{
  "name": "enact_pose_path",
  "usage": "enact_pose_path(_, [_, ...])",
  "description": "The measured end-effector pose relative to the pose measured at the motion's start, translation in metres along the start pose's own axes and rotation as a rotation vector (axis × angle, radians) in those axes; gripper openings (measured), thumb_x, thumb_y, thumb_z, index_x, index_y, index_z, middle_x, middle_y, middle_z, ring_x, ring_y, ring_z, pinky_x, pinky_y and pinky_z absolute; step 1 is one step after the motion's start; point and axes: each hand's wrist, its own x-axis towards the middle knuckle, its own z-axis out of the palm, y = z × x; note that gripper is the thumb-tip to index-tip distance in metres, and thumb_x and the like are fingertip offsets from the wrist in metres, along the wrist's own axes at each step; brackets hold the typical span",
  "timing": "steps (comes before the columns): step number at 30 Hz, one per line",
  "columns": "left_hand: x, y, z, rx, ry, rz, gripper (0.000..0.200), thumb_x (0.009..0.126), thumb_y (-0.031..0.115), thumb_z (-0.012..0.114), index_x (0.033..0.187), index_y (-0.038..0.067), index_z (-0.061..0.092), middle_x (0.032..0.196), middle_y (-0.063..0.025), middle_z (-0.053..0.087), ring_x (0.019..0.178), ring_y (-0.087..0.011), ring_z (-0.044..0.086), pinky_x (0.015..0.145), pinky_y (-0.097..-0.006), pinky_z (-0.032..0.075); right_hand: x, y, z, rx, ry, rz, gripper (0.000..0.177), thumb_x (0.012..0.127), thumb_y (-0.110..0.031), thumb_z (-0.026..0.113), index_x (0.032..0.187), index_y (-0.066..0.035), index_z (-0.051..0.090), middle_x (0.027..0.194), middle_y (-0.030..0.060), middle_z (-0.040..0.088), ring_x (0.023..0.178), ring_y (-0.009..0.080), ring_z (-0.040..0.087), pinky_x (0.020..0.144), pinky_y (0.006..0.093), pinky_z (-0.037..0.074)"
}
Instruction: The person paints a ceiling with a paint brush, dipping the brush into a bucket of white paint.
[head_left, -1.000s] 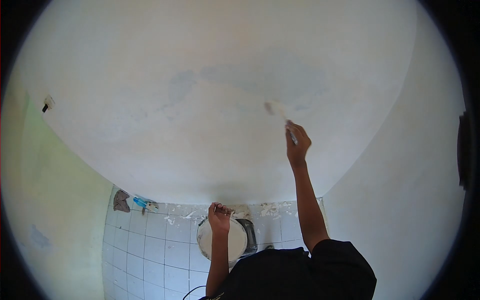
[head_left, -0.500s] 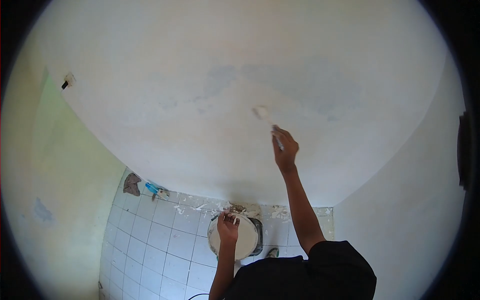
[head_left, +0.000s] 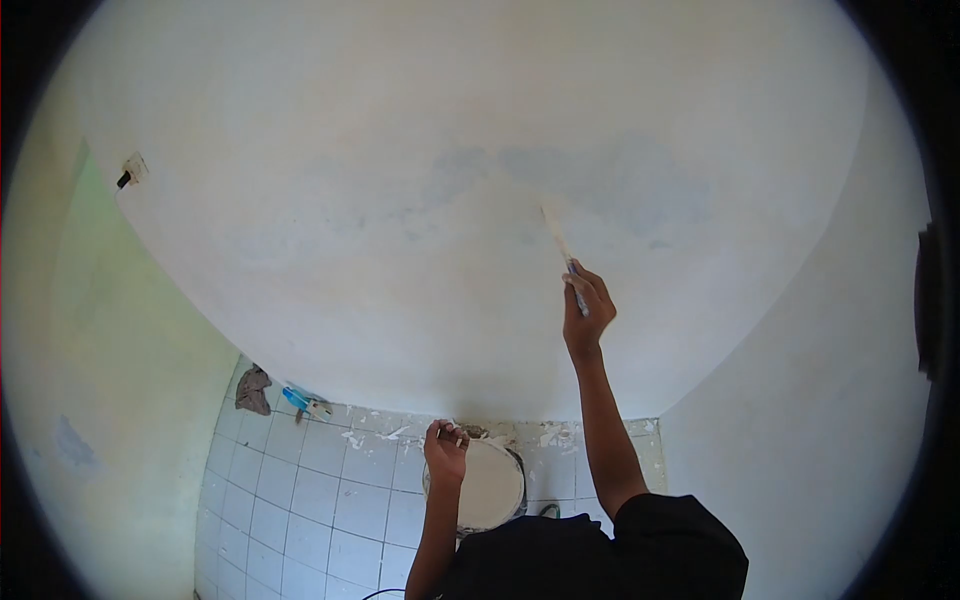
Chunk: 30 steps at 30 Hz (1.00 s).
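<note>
One brush, one bucket, two hands. The slim, white-smeared paintbrush (head_left: 556,236) shows edge-on, its long axis tilted, with the bristle end up-left against the white wall with bluish patches (head_left: 400,250) and the handle down-right in the right hand (head_left: 585,322), grip closed round it. Lower down, the left hand (head_left: 445,455) has its grip curled on the rim of the round bucket of white paint (head_left: 519,485), over the white tiled floor (head_left: 300,500).

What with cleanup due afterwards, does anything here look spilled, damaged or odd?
White flakes litter the tiled floor along the foot of the wall, beside the bucket the left hand grips. Bluish-grey patches show unevenly above the brush in the right hand. A rag lies crumpled on the floor.
</note>
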Motion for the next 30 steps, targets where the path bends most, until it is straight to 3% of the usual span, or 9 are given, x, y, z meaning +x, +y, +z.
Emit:
enact_pose_path(3, [-0.001,0.008,-0.003,-0.044,-0.009,-0.022,0.015,0.094,0.027,0.059,0.086,0.015,0.059,0.079,0.0031,0.057,0.077,-0.0146,0.056,0.077,-0.0345,0.046,-0.015,0.001,-0.014,0.150,0.074,0.135,0.015,0.082,0.015,0.062,0.089,0.003,0.067,0.096,0.0172,0.069,0.096,0.0267,0.070,0.075,0.0344,0.061])
enact_pose_path(6, [-0.001,0.015,-0.008,-0.050,-0.016,0.001,0.014,0.094,0.027,0.059,0.086,0.015,0.059,0.079,0.0029,0.057,0.077,-0.0148,0.055,0.076,-0.0349,0.046,-0.024,0.001,-0.028,0.421,0.190,0.426,0.012,0.084,0.014,0.059,0.089,0.005,0.065,0.096,0.0177,0.067,0.094,0.0271,0.069,0.077,0.0406,0.064])
enact_pose_path(9, [0.001,0.021,-0.013,-0.067,-0.002,0.014,0.014,0.094,0.027,0.058,0.087,0.015,0.059,0.079,0.0028,0.057,0.076,-0.0151,0.055,0.076,-0.0350,0.046,-0.035,0.010,-0.043,0.585,0.296,0.579,0.011,0.085,0.009,0.060,0.095,0.006,0.065,0.098,0.0182,0.068,0.093,0.0262,0.069,0.077,0.0386,0.063])
enact_pose_path(14, [0.005,0.029,-0.013,-0.063,0.005,0.034,0.012,0.093,0.027,0.059,0.089,0.016,0.057,0.082,0.0034,0.054,0.079,-0.0145,0.052,0.076,-0.0361,0.044,-0.068,0.008,-0.034,0.571,0.234,0.726,0.013,0.085,0.010,0.057,0.095,0.007,0.065,0.100,0.0190,0.067,0.093,0.0254,0.068,0.075,0.0380,0.063])
enact_pose_path(17, [0.004,0.030,-0.014,-0.075,-0.008,0.033,0.012,0.093,0.027,0.059,0.088,0.016,0.057,0.081,0.0033,0.054,0.079,-0.0145,0.052,0.076,-0.0363,0.044,-0.082,-0.011,0.005,0.680,0.071,0.685,0.013,0.082,0.010,0.061,0.094,0.008,0.066,0.097,0.0203,0.068,0.086,0.0252,0.069,0.074,0.0363,0.063])
enact_pose_path(21, [0.004,0.029,-0.017,-0.082,-0.031,0.043,0.014,0.093,0.028,0.060,0.087,0.015,0.058,0.079,0.0034,0.054,0.078,-0.0147,0.052,0.075,-0.0371,0.045,-0.060,-0.030,0.077,0.500,-0.216,0.356,0.011,0.084,0.004,0.068,0.094,0.005,0.069,0.091,0.0139,0.071,0.077,0.0178,0.068,0.070,0.0278,0.054])
enact_pose_path(23, [-0.001,0.033,-0.017,-0.079,-0.023,0.058,0.015,0.093,0.028,0.059,0.087,0.015,0.058,0.078,0.0036,0.054,0.078,-0.0150,0.053,0.076,-0.0374,0.045,-0.033,-0.038,0.107,0.441,-0.270,0.212,0.011,0.083,0.002,0.070,0.094,0.002,0.069,0.089,0.0123,0.071,0.075,0.0187,0.067,0.069,0.0270,0.051])
enact_pose_path(27, [-0.003,0.046,-0.025,-0.092,-0.020,0.075,0.015,0.094,0.028,0.059,0.086,0.016,0.057,0.079,0.0038,0.054,0.079,-0.0151,0.053,0.078,-0.0376,0.044,0.010,-0.040,0.136,0.366,-0.297,0.066,0.013,0.082,0.005,0.069,0.095,0.001,0.069,0.092,0.0137,0.071,0.081,0.0237,0.069,0.070,0.0292,0.053])
enact_pose_path(30, [-0.002,0.064,-0.037,-0.098,-0.012,0.098,0.016,0.093,0.030,0.060,0.086,0.016,0.057,0.079,0.0040,0.054,0.080,-0.0151,0.052,0.080,-0.0386,0.044,0.033,-0.051,0.124,0.058,0.002,-0.148,0.015,0.082,0.009,0.066,0.093,-0.001,0.068,0.098,0.0159,0.071,0.093,0.0280,0.070,0.076,0.0341,0.057])
